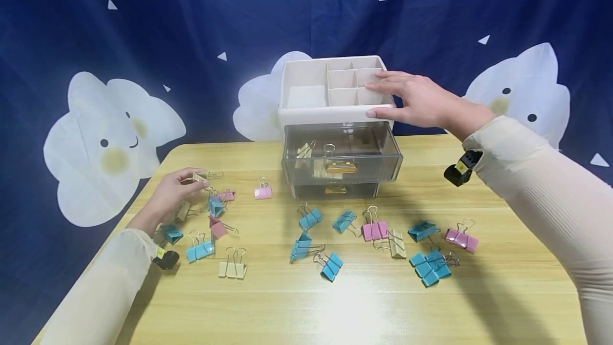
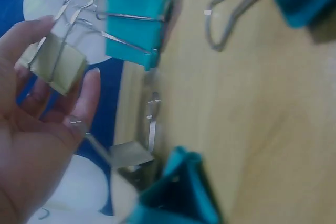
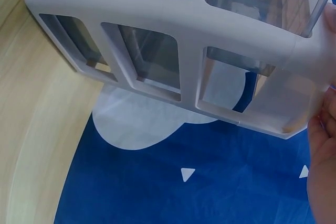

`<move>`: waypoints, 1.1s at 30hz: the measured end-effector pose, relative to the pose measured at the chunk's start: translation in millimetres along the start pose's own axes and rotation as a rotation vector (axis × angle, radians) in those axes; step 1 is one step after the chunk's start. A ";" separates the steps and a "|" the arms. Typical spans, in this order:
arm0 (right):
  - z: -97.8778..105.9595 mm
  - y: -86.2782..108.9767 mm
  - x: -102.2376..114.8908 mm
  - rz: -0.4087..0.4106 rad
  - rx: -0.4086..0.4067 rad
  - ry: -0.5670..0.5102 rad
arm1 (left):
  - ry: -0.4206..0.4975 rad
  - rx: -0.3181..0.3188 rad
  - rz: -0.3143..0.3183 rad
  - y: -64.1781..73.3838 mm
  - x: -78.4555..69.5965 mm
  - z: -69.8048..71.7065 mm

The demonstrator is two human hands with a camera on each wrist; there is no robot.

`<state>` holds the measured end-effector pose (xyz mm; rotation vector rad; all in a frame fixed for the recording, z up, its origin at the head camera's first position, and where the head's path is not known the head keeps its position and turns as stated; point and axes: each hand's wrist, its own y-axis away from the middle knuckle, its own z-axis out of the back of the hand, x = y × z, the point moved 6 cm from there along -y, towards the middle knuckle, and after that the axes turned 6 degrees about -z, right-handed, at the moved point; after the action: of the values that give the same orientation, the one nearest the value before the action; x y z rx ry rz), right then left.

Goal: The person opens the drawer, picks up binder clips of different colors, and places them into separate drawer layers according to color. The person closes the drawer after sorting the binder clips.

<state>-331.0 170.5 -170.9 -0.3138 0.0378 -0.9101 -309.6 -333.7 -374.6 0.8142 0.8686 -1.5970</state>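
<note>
At the left side of the table my left hand (image 1: 173, 191) pinches a pale yellow binder clip (image 2: 59, 66) between thumb and fingers. A teal binder clip (image 2: 135, 22) is right beside it, its wire handles overlapping those of the yellow clip in the left wrist view. Around that hand lie several more clips, among them a pink binder clip (image 1: 217, 228). My right hand (image 1: 421, 99) rests on the right end of the white desk organizer (image 1: 330, 116), fingers over its top compartments and thumb at the front edge. Below, a smoky drawer (image 1: 306, 169) is pulled out with yellow clips inside.
Several loose clips are spread over the wooden table (image 1: 268, 313), including a teal clip (image 1: 330, 267) in front of the organizer and a pink clip (image 1: 462, 238) at the right. A lower drawer (image 1: 311, 191) sits under the pulled-out one. Behind hangs a blue curtain (image 1: 239, 4).
</note>
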 end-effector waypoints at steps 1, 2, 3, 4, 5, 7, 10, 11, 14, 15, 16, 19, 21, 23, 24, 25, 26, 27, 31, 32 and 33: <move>0.1 0.0 0.1 0.000 0.001 0.000 | -0.043 0.014 -0.010 -0.1 -1.5 0.8; 0.3 0.0 0.2 -0.001 0.001 0.000 | -0.088 0.030 -0.023 -0.1 -3.4 1.6; 0.5 0.0 0.2 -0.003 0.002 0.000 | -0.131 0.043 -0.040 -0.1 -5.8 2.7; 0.7 0.1 0.0 -0.005 0.003 0.001 | -0.168 0.055 -0.056 -0.2 -8.2 3.7; 1.0 0.1 -0.1 -0.006 0.003 0.002 | -0.179 0.065 -0.065 -0.2 -9.8 4.8; 1.3 0.3 -0.5 -0.009 0.002 0.002 | -0.169 0.084 -0.073 -0.3 -11.7 6.1; 1.1 0.2 -0.7 -0.009 0.002 -0.001 | -0.145 0.083 -0.079 -0.2 -12.6 8.0; 0.9 0.0 -0.6 -0.007 0.001 -0.003 | -0.136 0.079 -0.081 0.0 -12.5 8.4; 0.3 -0.4 -0.6 -0.001 -0.004 -0.004 | -0.118 0.064 -0.092 1.0 -14.5 8.0; 0.1 -0.5 -0.6 -0.001 -0.005 -0.004 | -0.115 0.058 -0.096 1.4 -15.7 7.6; -0.1 -0.5 -0.7 0.000 -0.006 -0.003 | -0.110 0.054 -0.102 1.7 -17.2 7.2; -0.5 -0.5 -0.8 0.003 -0.007 -0.001 | -0.100 0.031 -0.112 2.2 -24.6 5.3; -0.5 -0.3 -0.8 0.002 -0.005 -0.001 | -0.079 0.012 -0.122 2.0 -31.3 4.1; -0.4 0.0 -0.8 0.002 -0.005 -0.002 | -0.032 -0.010 -0.144 1.6 -39.2 2.4; -0.2 0.1 -0.8 0.001 -0.004 -0.002 | -0.002 -0.020 -0.161 1.4 -43.5 1.5; -0.1 0.2 -0.7 0.001 -0.005 -0.002 | 0.038 -0.024 -0.179 1.5 -47.8 0.1; 0.1 0.1 -0.6 0.001 -0.006 -0.001 | 0.084 -0.029 -0.195 1.5 -51.9 -1.3; 0.1 0.1 -0.5 0.001 -0.006 -0.001 | 0.132 -0.035 -0.211 1.6 -56.2 -3.0; -0.4 -0.3 -0.3 0.000 -0.005 -0.001 | 0.310 -0.033 -0.270 2.3 -73.3 -10.5; -0.7 -0.3 -0.3 -0.001 -0.005 -0.001 | 0.344 -0.031 -0.288 2.3 -78.3 -12.3; -0.9 -0.3 -0.2 -0.002 -0.003 -0.002 | 0.374 -0.028 -0.309 2.4 -83.6 -13.8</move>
<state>-331.6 170.2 -171.7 -0.3173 0.0373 -0.9115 -291.9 -281.9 -310.0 1.0147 1.3330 -1.7201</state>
